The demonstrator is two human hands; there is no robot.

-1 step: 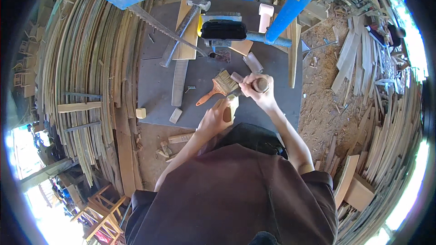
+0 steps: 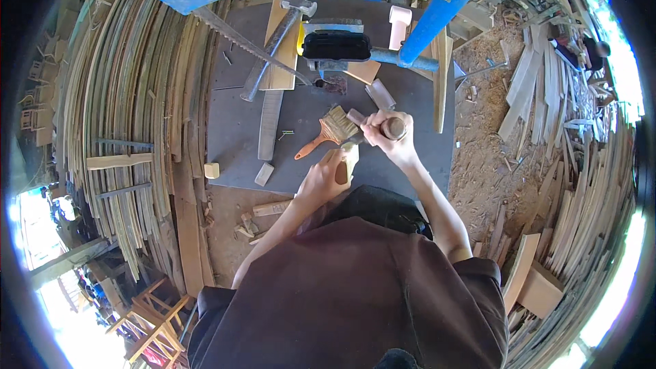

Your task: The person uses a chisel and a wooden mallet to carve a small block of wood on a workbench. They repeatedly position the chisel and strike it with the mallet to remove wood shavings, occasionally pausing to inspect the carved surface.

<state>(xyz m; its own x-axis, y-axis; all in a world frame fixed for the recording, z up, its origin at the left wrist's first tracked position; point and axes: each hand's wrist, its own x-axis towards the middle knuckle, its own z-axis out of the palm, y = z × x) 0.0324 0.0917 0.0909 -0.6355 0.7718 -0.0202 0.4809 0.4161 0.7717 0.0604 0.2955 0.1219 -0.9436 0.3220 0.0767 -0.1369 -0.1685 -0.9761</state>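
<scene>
My left hand (image 2: 328, 171) grips a small pale wooden piece (image 2: 346, 167) near the front edge of the dark work surface (image 2: 246, 137). My right hand (image 2: 386, 130) is wrapped around a tool with a round wooden handle (image 2: 393, 128), its dark lower part reaching down-left onto the piece. Just beyond my hands lie a wide paintbrush (image 2: 311, 145) with an orange handle, a greyish block (image 2: 379, 93) and small nails or screws (image 2: 285, 132). A long grey strip (image 2: 268, 126) and a small offcut (image 2: 264, 173) lie to the left.
A hammer (image 2: 298, 5), a long rasp-like bar (image 2: 246, 44), boards (image 2: 441, 106), a pink fitting (image 2: 400, 22) and a black tray (image 2: 336, 45) occupy the back, under a blue metal frame (image 2: 430, 20). Stacked timber (image 2: 130, 96) stands left; scrap wood (image 2: 526, 89) and shavings lie right.
</scene>
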